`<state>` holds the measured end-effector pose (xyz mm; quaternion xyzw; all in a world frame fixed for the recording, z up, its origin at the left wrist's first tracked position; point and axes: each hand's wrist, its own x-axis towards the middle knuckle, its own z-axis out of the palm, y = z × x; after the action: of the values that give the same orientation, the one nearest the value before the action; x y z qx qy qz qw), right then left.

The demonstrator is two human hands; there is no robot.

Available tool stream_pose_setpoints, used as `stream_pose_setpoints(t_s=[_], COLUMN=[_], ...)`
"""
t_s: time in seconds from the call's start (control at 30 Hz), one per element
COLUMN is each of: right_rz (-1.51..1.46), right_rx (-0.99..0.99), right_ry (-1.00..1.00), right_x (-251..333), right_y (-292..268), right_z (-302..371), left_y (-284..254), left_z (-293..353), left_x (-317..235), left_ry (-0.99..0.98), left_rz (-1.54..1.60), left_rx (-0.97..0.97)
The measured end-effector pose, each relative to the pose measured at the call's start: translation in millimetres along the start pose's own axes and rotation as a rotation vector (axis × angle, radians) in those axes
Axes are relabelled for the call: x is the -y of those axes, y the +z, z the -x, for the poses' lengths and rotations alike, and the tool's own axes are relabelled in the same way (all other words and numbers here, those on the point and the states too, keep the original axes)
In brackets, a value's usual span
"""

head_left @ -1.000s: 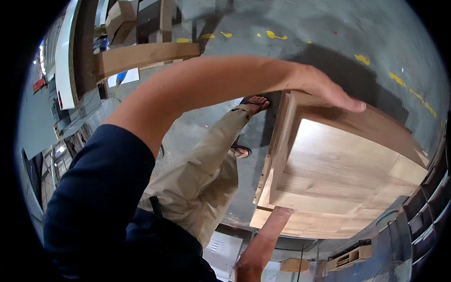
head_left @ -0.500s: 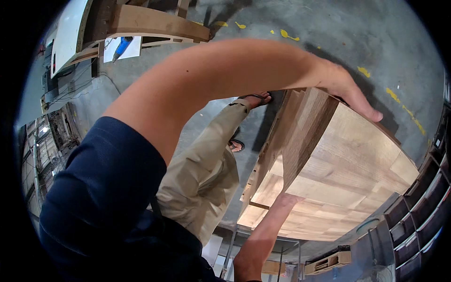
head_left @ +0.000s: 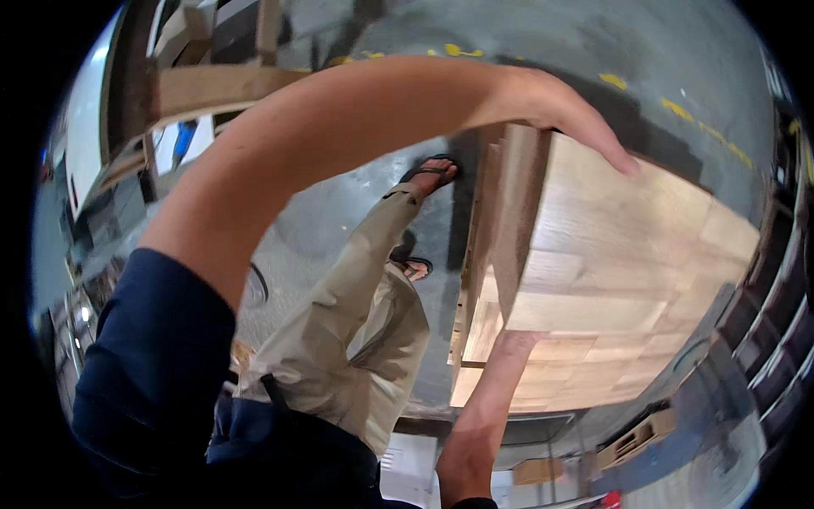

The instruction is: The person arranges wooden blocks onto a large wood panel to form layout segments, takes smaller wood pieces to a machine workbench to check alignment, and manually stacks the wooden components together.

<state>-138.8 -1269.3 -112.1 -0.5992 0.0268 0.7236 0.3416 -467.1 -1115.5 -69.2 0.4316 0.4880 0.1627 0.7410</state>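
A wide light wooden panel (head_left: pixel 627 229), made of joined strips, is tilted above a stack of similar wooden boards (head_left: pixel 483 327). My left arm reaches across the top of the view, and my left hand (head_left: pixel 572 106) is closed over the panel's far edge, thumb along its face. From below comes my right forearm, with my right hand (head_left: pixel 515 341) at the panel's near edge; its fingers go under the panel and are hidden. The panel's darker side edge (head_left: pixel 527 195) faces my legs.
My sandalled feet (head_left: pixel 432 174) stand on the grey floor left of the stack. A wooden frame (head_left: pixel 212 92) and a blue tool (head_left: pixel 183 140) are at the upper left. Dark shelving (head_left: pixel 767 318) stands at the right, and a small wooden box (head_left: pixel 636 437) at the lower right.
My view has shifted, so the floor and left-hand furniture sit farther left. The panel has turned slightly, showing less of its side edge. Both hands keep their places on it.
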Motion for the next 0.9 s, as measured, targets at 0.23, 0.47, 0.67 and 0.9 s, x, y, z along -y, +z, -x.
stream_pose_setpoints(t_s=[0.23,0.47,0.67,0.9], right_rz=[-0.276,-0.259,-0.184,-0.417], right_rx=[0.051,-0.020,0.062,0.156], right_ry=[-0.089,-0.385,-0.377,-0.306], right_x=[-4,20,40,40], right_y=[33,-15,21,27], right_z=[-3,-53,-42,-55], left_y=[-3,-5,-11,-31], left_z=[-20,-22,-20,-20], left_x=[-3,-33,-39,-41], left_ry=[-0.083,-0.208,-0.240,-0.319], left_rz=[-0.030,0.185,0.200,0.248], left_rx=[0.045,-0.005,-0.047,-0.115])
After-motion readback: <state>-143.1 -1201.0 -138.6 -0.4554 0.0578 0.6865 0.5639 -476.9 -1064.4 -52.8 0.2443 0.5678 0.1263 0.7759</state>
